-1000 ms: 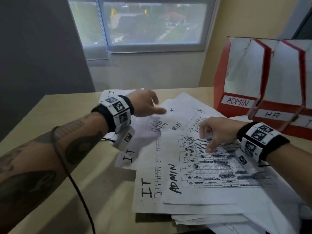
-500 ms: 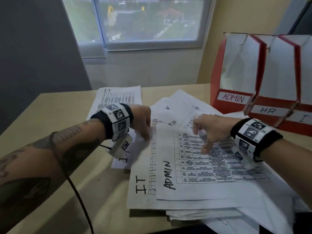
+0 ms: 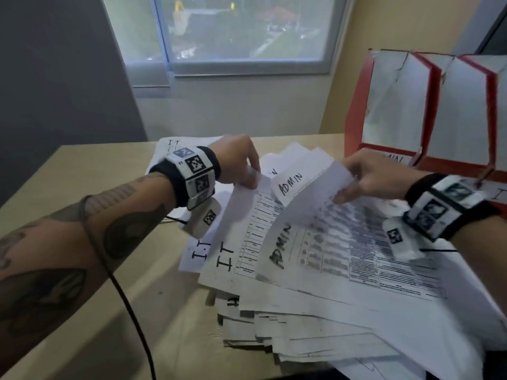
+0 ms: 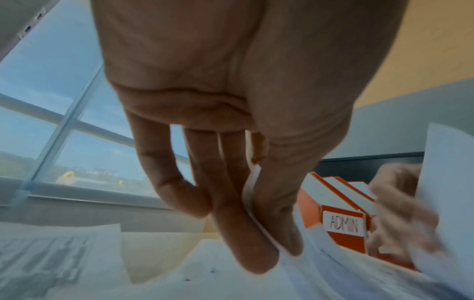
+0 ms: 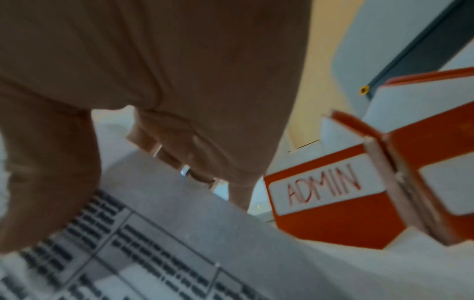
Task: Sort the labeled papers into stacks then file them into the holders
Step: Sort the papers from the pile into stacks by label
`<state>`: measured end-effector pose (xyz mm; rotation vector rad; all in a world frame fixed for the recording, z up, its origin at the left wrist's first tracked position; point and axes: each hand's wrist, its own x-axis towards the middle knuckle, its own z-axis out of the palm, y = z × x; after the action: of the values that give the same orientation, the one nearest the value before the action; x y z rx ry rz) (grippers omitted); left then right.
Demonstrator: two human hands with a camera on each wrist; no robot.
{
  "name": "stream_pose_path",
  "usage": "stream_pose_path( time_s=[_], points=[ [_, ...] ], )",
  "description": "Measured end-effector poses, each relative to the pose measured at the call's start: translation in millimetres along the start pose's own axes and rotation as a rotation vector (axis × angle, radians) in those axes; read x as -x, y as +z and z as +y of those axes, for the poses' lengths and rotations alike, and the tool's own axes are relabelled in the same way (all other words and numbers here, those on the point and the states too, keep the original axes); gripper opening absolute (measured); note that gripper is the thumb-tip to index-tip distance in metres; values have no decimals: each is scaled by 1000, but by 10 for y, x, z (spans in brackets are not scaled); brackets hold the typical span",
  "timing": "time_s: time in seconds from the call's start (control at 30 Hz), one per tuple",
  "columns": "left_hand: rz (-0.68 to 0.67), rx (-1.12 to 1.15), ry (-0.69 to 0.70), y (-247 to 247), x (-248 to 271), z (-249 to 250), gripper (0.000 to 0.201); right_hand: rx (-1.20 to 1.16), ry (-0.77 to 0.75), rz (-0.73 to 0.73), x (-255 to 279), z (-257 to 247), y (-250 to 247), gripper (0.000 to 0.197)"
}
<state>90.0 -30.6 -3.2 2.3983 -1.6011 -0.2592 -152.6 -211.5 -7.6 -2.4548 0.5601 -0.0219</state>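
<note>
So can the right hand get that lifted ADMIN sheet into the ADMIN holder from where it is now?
Probably yes. The right hand pinches the lifted ADMIN sheet right beside the ADMIN holder, and nothing visible stands between them. The holder's open top sits higher, so the sheet must be raised.

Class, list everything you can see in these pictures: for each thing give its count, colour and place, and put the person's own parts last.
Paper pile: many sheets, white with printed tables, spread over the table's right half; tops read ADMIN and IT.
Lifted ADMIN sheet: one, white, raised above the pile between both hands.
IT stack: white, behind the left wrist.
File holders: three visible, red and white, back right; the labels seen read ADMIN and I.
Table: one, light wood.
Window: one, grey frame, back wall.
Wristbands: two, black with white marker tags, one per wrist.
Left hand: pinches a sheet's edge.
Right hand: grips the lifted ADMIN sheet.
</note>
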Motion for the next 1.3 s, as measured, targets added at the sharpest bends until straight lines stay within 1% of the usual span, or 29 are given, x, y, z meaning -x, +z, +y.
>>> stream_pose_path(
  time_s=[0.07,0.13,0.17,0.2,0.23,0.27,0.3,0.37,0.4,0.43,0.47,0.5,0.53,0.57,0.6,0.7,0.8,0.87,0.93,0.97,1.0,1.03,1.07,1.1,1.13,1.17,1.2,1.23,1.3],
  points=[
    [-57,-37,-6,-19,-13,-120,19,-80,-5,68,154,69,-223,16],
    [-88,-44,-4,-30,-27,-208,22,-152,6,84,283,159,-417,16],
    [-88,-44,-6,-40,-39,-241,24,-155,17,93,337,210,-499,29],
    [-80,-44,-9,-46,-54,-262,25,-138,20,92,385,272,-583,52],
    [-68,-46,-16,-49,-67,-273,25,-149,28,89,420,331,-653,70],
    [-51,-58,-19,-42,-85,-274,26,-179,44,87,455,355,-702,80],
    [-39,-83,-14,-36,-107,-256,28,-217,47,72,492,352,-743,84],
    [-40,-113,18,-2,-163,-143,32,-284,63,82,544,350,-793,89],
    [-46,-95,28,28,-201,-48,32,-291,70,108,566,337,-802,87],
    [-57,-64,21,75,-239,59,33,-302,84,137,584,348,-815,78],
    [-77,-56,5,142,-295,163,40,-317,104,175,598,368,-830,59],
    [-114,-82,-14,225,-348,262,52,-335,134,213,606,393,-850,34],
    [-168,-133,-35,306,-385,351,65,-348,157,248,630,401,-878,17],
    [-222,-186,-52,376,-407,422,74,-347,184,280,648,438,-906,14],
    [-266,-223,-66,444,-422,480,76,-341,208,299,676,471,-925,16],
    [-312,-193,-87,555,-458,567,63,-295,237,326,766,566,-982,27],
    [-286,-120,-126,589,-523,537,61,-269,191,296,837,655,-996,35],
    [-254,-84,-154,604,-566,499,57,-294,185,260,856,734,-1021,49],
    [-232,-52,-172,637,-606,487,73,-314,204,217,849,802,-1025,70],
    [-227,-29,-173,651,-619,502,83,-317,210,213,832,824,-1012,75],
    [-238,-13,-178,670,-638,523,89,-318,215,215,806,830,-984,68],
    [-263,-11,-177,691,-667,541,89,-322,220,219,779,806,-950,53],
    [-293,-22,-176,708,-692,564,85,-324,226,218,756,780,-920,36],
    [-315,-34,-173,727,-715,582,78,-318,232,214,740,734,-885,26],
    [-319,-43,-173,743,-735,596,71,-310,240,212,733,705,-851,20],
    [-310,-47,-174,750,-755,600,67,-302,245,210,725,704,-834,19],
    [-284,-43,-178,742,-775,599,63,-302,244,205,717,712,-829,24],
    [-233,-23,-174,720,-793,590,56,-300,234,190,720,700,-823,34],
    [-95,44,-152,609,-809,567,35,-276,218,163,741,703,-834,67]
  ],
)
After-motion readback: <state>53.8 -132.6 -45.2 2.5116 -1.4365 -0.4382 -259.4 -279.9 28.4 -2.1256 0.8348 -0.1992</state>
